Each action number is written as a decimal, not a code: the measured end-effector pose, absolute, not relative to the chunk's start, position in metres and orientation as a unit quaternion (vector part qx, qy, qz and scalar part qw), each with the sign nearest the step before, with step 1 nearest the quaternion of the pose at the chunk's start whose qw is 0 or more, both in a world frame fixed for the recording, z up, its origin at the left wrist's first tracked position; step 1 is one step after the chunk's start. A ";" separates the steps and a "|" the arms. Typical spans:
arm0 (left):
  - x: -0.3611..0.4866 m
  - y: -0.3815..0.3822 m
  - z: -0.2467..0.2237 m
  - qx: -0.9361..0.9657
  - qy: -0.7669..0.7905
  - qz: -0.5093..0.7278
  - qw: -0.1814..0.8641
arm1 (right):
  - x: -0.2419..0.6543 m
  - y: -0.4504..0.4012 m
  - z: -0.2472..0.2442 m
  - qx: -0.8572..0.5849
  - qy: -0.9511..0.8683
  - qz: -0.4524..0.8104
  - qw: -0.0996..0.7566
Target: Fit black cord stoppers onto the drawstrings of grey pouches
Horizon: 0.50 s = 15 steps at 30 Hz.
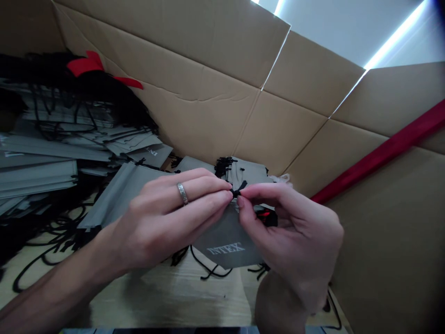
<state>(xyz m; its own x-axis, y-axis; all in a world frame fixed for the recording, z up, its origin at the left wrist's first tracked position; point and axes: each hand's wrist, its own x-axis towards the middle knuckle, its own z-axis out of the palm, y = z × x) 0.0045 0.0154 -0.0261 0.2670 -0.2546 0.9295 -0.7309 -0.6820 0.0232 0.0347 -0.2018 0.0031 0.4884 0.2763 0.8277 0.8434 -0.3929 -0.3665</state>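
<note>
Both of my hands meet at a black cord (pixel 237 191), which looks knotted between the fingertips. My left hand (pixel 174 213), with a silver ring on one finger, pinches it from the left. From the right, my right hand (pixel 292 232) grips it between thumb and forefinger. Below the fingers lies a grey drawstring pouch (pixel 225 239) printed INTEX, its upper part partly covered by my hands. Loose black cord ends (pixel 212 271) stick out under the pouch. Something black with a red bit (pixel 267 215) shows behind my right fingers.
Stacks of grey pouches (pixel 38 178) with black cords fill the left side. A bundle of black cords (pixel 118 97) with a red strip lies above them. Cardboard walls (pixel 208 69) enclose the wooden table (pixel 187 297). A dark red band (pixel 382 153) crosses the right wall.
</note>
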 end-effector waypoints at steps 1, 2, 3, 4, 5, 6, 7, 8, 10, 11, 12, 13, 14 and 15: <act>0.006 0.015 -0.027 0.757 -0.330 0.520 0.220 | 0.035 -0.201 0.003 -0.761 -0.375 -0.348 0.400; 0.007 0.015 -0.028 0.751 -0.335 0.531 0.206 | 0.035 -0.200 0.004 -0.761 -0.383 -0.350 0.391; 0.009 0.015 -0.028 0.746 -0.337 0.541 0.195 | 0.035 -0.200 0.004 -0.759 -0.391 -0.353 0.383; 0.010 0.015 -0.027 0.740 -0.339 0.549 0.190 | 0.036 -0.199 0.004 -0.757 -0.397 -0.356 0.378; 0.012 0.015 -0.026 0.736 -0.340 0.552 0.195 | 0.036 -0.199 0.004 -0.753 -0.403 -0.360 0.377; 0.012 0.014 -0.024 0.735 -0.339 0.550 0.207 | 0.037 -0.199 0.005 -0.746 -0.408 -0.365 0.378; 0.013 0.014 -0.022 0.736 -0.340 0.540 0.226 | 0.038 -0.199 0.005 -0.740 -0.414 -0.368 0.381; 0.014 0.014 -0.020 0.737 -0.339 0.526 0.255 | 0.038 -0.200 0.005 -0.732 -0.422 -0.371 0.385; 0.015 0.014 -0.016 0.737 -0.336 0.489 0.324 | 0.040 -0.200 0.005 -0.717 -0.438 -0.371 0.395; 0.015 0.014 -0.014 0.732 -0.337 0.473 0.357 | 0.041 -0.200 0.005 -0.711 -0.444 -0.371 0.400; 0.016 0.015 -0.013 0.726 -0.339 0.459 0.384 | 0.041 -0.201 0.005 -0.708 -0.445 -0.370 0.404; 0.017 0.015 -0.013 0.723 -0.340 0.450 0.399 | 0.041 -0.201 0.005 -0.707 -0.443 -0.372 0.407; 0.017 0.015 -0.013 0.723 -0.341 0.448 0.401 | 0.042 -0.201 0.005 -0.707 -0.439 -0.375 0.409; 0.016 0.015 -0.013 0.725 -0.341 0.453 0.391 | 0.042 -0.202 0.005 -0.708 -0.435 -0.379 0.408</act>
<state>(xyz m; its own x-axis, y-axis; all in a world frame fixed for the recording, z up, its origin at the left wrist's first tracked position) 0.0164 0.0153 -0.0134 0.3580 -0.1396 0.9232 -0.8484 -0.4615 0.2592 0.0416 -0.2017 0.0050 0.3343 0.3064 0.8913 0.9247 -0.2892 -0.2474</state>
